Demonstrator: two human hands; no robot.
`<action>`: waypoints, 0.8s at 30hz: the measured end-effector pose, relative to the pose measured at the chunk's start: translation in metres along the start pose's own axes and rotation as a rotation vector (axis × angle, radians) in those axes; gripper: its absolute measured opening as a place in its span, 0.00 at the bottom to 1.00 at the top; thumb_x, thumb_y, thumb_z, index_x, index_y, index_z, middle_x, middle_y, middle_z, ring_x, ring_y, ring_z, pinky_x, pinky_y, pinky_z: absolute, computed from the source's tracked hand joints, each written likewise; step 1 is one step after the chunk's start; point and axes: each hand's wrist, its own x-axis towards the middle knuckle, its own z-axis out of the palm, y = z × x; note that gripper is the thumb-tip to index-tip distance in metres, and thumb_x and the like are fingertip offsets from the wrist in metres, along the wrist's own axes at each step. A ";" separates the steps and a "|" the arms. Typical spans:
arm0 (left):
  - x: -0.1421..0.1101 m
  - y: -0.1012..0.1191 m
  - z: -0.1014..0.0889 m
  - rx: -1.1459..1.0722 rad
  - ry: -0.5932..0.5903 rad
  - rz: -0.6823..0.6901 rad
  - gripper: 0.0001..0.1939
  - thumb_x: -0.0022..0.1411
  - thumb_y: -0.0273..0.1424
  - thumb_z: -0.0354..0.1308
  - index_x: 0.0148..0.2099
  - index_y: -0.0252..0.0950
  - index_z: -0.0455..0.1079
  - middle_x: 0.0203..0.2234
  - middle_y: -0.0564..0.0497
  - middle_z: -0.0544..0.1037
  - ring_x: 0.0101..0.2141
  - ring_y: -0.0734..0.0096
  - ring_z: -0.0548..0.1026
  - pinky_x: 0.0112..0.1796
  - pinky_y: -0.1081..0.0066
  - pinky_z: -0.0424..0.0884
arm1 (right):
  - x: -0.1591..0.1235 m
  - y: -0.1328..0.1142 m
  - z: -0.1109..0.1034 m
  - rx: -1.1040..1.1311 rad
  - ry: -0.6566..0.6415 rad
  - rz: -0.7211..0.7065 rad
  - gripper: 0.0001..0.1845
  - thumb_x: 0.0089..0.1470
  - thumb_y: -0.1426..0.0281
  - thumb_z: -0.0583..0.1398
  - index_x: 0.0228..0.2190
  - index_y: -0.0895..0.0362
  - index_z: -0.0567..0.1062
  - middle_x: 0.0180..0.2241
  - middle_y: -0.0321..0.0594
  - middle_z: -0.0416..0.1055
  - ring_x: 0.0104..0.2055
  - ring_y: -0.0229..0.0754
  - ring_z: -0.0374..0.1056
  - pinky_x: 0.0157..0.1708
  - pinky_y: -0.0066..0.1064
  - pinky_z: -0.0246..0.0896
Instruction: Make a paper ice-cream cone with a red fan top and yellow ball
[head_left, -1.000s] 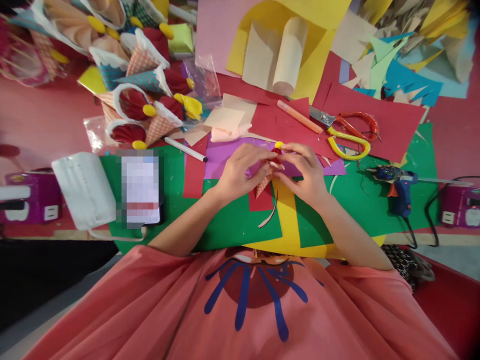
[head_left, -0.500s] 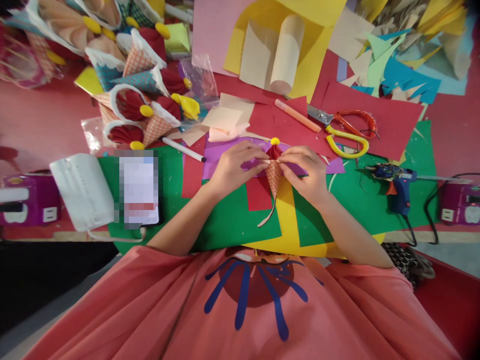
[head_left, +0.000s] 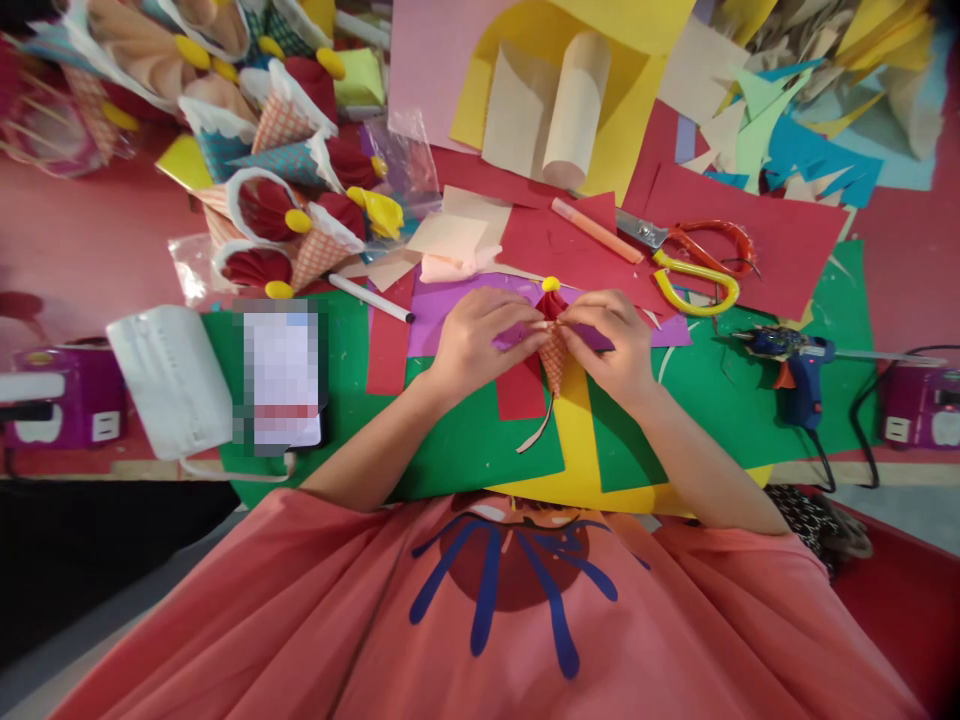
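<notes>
Cone (head_left: pixel 554 362) tip swung rt, pinched btwn hands (head_left: pixel 478 337) (head_left: pixel 621 347).

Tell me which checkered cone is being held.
The orange-checkered cone pinched between the left hand and right hand; the other cones sit clustered at upper left, touched by neither.

Both forearms (head_left: pixel 371 440) angle inward, left grip (head_left: pixel 480 340) and right grip (head_left: pixel 616 350) pinched, fingertips (head_left: pixel 540 326) nearly meeting.
</notes>
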 end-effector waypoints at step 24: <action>0.007 -0.030 -0.025 0.088 -0.056 -0.202 0.19 0.60 0.31 0.61 0.54 0.44 0.69 0.46 0.50 0.78 0.47 0.64 0.76 0.49 0.63 0.74 | 0.000 -0.005 -0.005 0.002 0.074 0.061 0.07 0.62 0.68 0.58 0.41 0.48 0.75 0.40 0.39 0.75 0.44 0.45 0.73 0.44 0.44 0.72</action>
